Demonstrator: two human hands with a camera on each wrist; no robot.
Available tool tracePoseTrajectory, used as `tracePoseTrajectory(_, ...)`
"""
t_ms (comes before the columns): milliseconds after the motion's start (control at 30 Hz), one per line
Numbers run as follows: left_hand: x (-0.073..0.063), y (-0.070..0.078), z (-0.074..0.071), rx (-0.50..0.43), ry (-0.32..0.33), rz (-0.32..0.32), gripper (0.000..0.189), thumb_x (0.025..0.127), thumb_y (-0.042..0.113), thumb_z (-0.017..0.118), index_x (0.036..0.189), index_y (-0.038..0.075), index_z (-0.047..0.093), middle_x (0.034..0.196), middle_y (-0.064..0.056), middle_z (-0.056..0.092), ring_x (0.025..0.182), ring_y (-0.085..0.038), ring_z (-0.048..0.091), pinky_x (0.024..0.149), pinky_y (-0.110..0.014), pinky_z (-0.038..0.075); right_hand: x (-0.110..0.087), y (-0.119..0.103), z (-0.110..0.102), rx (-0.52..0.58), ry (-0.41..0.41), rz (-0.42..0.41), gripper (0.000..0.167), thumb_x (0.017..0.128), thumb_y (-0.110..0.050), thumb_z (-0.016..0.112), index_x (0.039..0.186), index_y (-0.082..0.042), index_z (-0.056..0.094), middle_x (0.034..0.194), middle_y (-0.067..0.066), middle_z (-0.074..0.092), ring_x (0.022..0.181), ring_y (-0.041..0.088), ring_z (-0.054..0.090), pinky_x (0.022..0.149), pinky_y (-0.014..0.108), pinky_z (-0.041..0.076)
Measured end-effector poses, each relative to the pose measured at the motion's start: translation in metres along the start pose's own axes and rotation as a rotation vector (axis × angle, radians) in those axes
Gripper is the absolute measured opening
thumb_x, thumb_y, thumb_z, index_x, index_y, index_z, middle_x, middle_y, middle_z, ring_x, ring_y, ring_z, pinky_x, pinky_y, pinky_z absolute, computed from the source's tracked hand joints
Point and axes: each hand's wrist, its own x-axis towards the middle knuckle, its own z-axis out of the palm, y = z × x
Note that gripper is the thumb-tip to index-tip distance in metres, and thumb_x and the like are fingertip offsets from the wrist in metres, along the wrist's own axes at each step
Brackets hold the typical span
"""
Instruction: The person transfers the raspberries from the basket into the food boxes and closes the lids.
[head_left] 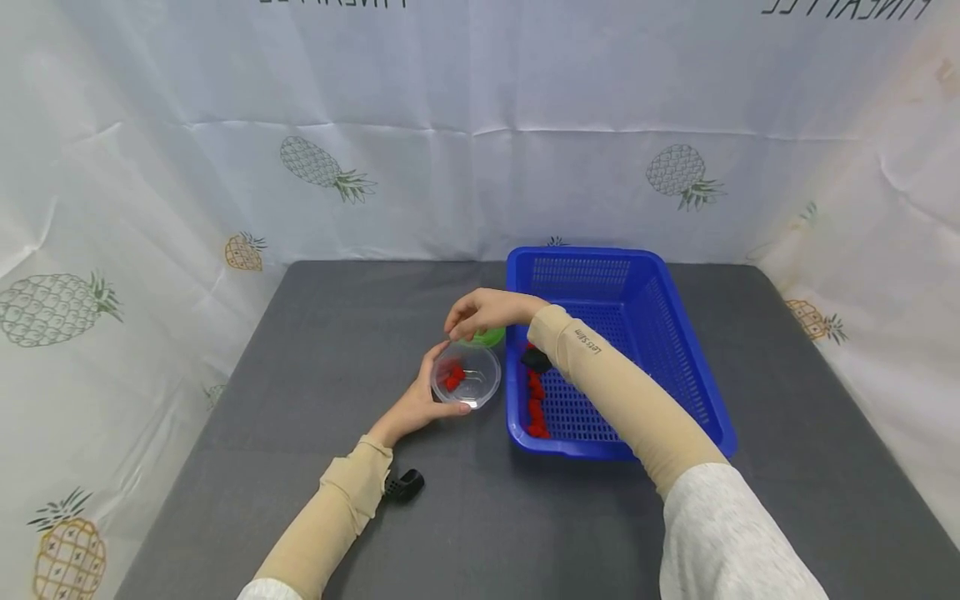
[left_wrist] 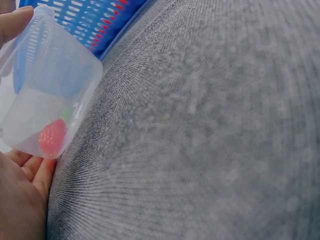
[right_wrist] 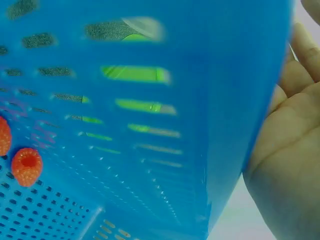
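Note:
My left hand [head_left: 422,404] holds a clear plastic tub [head_left: 483,385] on the table, thumb and fingers spread around its sides. Red raspberries [head_left: 453,379] lie inside the tub; the left wrist view shows one raspberry [left_wrist: 52,139] low against its wall. Over the tub's far edge hovers my right hand [head_left: 491,310], its fingers bent loosely downward. No object shows in that hand, though its fingertips are partly hidden. Just beyond the tub is a bright green round item [head_left: 491,337], mostly covered by the right hand.
A blue slotted basket [head_left: 697,392] stands right of the tub, with the right forearm reaching across it. Several raspberries [head_left: 536,408] line its left inner side. Dark wrist cameras sit under both wrists. A pineapple-print curtain [head_left: 450,192] hangs behind the grey table [head_left: 337,333].

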Motion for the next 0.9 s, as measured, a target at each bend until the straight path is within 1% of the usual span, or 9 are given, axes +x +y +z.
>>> tracePoseTrajectory(133,-0.002,0.006,0.0,-0.009,0.0,0.012,0.102,0.075,0.015,0.077,0.148,0.014,0.006,0.147,-0.018,0.033,0.135,-0.034,0.033,0.113,-0.053,0.021,-0.009,0.005,-0.003,0.077,0.043,-0.036,0.03,0.091,-0.031,0.059,0.116,-0.016,0.062,0.114,0.009,0.065,0.1,0.028,0.062,0.091,0.05,0.047)
tracePoseTrajectory(233,-0.002,0.006,0.0,-0.025,0.001,0.026,0.101,0.075,0.013,0.077,0.147,0.013,0.006,0.146,-0.018,0.034,0.135,-0.035,0.034,0.114,-0.052,0.021,-0.016,0.01,-0.006,0.142,0.105,-0.081,0.031,0.092,-0.033,0.057,0.118,-0.018,0.061,0.115,0.007,0.064,0.102,0.031,0.061,0.089,0.047,0.048)
tracePoseTrajectory(367,-0.001,0.004,0.001,-0.042,-0.003,0.041,0.101,0.075,0.01,0.076,0.147,0.012,0.006,0.146,-0.018,0.036,0.134,-0.034,0.035,0.114,-0.05,0.022,-0.029,0.016,-0.012,0.234,0.191,-0.132,0.03,0.092,-0.033,0.057,0.118,-0.019,0.062,0.11,0.007,0.066,0.1,0.033,0.061,0.083,0.038,0.049)
tracePoseTrajectory(400,0.0,0.004,0.001,-0.043,-0.002,0.044,0.101,0.074,0.009,0.076,0.147,0.012,0.006,0.146,-0.018,0.036,0.134,-0.034,0.036,0.114,-0.049,0.022,-0.033,0.018,-0.014,0.266,0.211,-0.143,0.03,0.092,-0.032,0.057,0.118,-0.018,0.062,0.108,0.007,0.067,0.099,0.033,0.061,0.083,0.038,0.049)
tracePoseTrajectory(500,-0.001,0.003,0.003,-0.055,0.008,0.061,0.101,0.073,0.006,0.077,0.146,0.009,0.007,0.145,-0.02,0.037,0.133,-0.036,0.037,0.113,-0.049,0.024,-0.042,0.024,-0.019,0.369,0.257,-0.185,0.028,0.093,-0.026,0.057,0.117,-0.013,0.062,0.101,0.006,0.068,0.09,0.027,0.062,0.081,0.036,0.049)
tracePoseTrajectory(633,0.0,-0.001,0.005,-0.08,0.021,0.075,0.101,0.072,0.002,0.077,0.146,0.009,0.008,0.144,-0.023,0.037,0.132,-0.037,0.038,0.113,-0.051,0.024,-0.053,0.037,-0.025,0.524,0.309,-0.226,0.025,0.093,-0.018,0.055,0.115,-0.007,0.062,0.09,0.002,0.067,0.079,0.019,0.057,0.076,0.032,0.048)
tracePoseTrajectory(767,0.007,-0.018,0.005,-0.087,0.029,0.093,0.102,0.071,0.004,0.078,0.146,0.016,0.01,0.144,-0.019,0.038,0.132,-0.034,0.039,0.112,-0.05,0.025,-0.066,0.051,-0.029,0.624,0.358,-0.217,0.025,0.094,-0.019,0.055,0.114,-0.005,0.061,0.085,0.001,0.066,0.074,0.016,0.054,0.072,0.027,0.047)
tracePoseTrajectory(833,0.009,-0.022,0.005,-0.086,0.03,0.102,0.102,0.072,0.005,0.078,0.146,0.017,0.01,0.144,-0.019,0.039,0.132,-0.034,0.04,0.112,-0.05,0.025,-0.071,0.06,-0.03,0.631,0.381,-0.195,0.026,0.094,-0.021,0.055,0.114,-0.006,0.062,0.085,0.0,0.065,0.074,0.015,0.053,0.071,0.025,0.047)
tracePoseTrajectory(900,0.01,-0.025,0.004,-0.087,0.032,0.11,0.102,0.071,0.005,0.078,0.146,0.018,0.01,0.144,-0.019,0.039,0.131,-0.034,0.04,0.111,-0.05,0.027,-0.075,0.069,-0.03,0.615,0.402,-0.161,0.03,0.094,-0.022,0.055,0.117,-0.003,0.059,0.086,-0.001,0.064,0.074,0.015,0.052,0.071,0.025,0.046)
